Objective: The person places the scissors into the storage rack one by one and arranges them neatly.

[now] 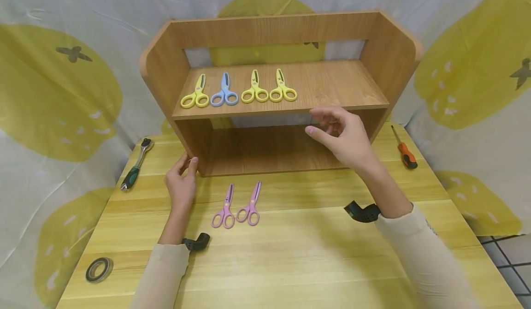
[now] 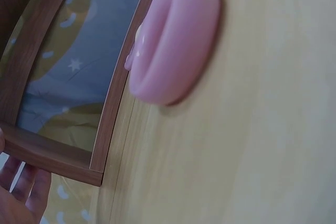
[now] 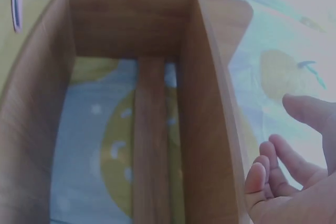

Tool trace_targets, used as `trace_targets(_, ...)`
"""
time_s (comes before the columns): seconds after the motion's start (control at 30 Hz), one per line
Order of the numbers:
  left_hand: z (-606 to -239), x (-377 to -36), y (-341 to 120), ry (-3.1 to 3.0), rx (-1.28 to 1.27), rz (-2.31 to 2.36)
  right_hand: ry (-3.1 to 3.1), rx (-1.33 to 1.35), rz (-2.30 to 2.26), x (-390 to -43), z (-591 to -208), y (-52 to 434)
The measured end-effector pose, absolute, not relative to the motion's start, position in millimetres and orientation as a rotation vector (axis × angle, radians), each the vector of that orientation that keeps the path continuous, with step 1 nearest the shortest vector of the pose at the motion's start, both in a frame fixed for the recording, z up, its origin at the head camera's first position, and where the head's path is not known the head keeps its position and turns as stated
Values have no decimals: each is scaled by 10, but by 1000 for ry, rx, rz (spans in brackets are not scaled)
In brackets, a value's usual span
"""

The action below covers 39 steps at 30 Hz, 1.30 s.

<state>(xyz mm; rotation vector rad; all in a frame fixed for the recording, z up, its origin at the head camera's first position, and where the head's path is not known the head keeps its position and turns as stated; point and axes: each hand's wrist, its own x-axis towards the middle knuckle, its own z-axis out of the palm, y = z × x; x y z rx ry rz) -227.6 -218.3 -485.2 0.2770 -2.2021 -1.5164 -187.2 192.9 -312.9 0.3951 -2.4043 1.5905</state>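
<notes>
A wooden two-tier shelf [image 1: 298, 108] stands at the back of the table in the head view. My left hand [image 1: 181, 184] touches its lower left side panel, thumb near the front edge and fingers along the outside. Empty and loosely bent, my right hand [image 1: 348, 138] hovers by the front edge of the upper board, right of centre. On that board lie yellow scissors [image 1: 200, 85], blue scissors [image 1: 225, 84] and two more yellow scissors [image 1: 255, 80], [image 1: 280, 80] in a row. Two pink scissors, one left [image 1: 227, 203] and one right [image 1: 254, 198], lie on the table before the shelf.
A ratchet wrench [image 1: 137, 163] lies left of the shelf, and a bearing-like ring [image 1: 99, 270] sits near the table's left edge. To the right is an orange-and-black screwdriver [image 1: 406, 154]. A patterned cloth [image 1: 54, 115] hangs behind and around the table [image 1: 307, 253].
</notes>
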Motion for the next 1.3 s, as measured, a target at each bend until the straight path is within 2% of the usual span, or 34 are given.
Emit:
trace_targets(0.43, -4820, -2280, -2178, -2181, 268, -1513, -2460, 579, 1767, -1464, -3770, 1613)
trace_targets(0.9, -4837, -2270, -2178, -2174, 267, -1526, -2633, 430, 2078, -1275, -4503, 1279)
trace_targets(1.3, -4852, -2284, -2173, -2167, 241, -1503, -2709, 364, 2068, -1229, -4804, 1086)
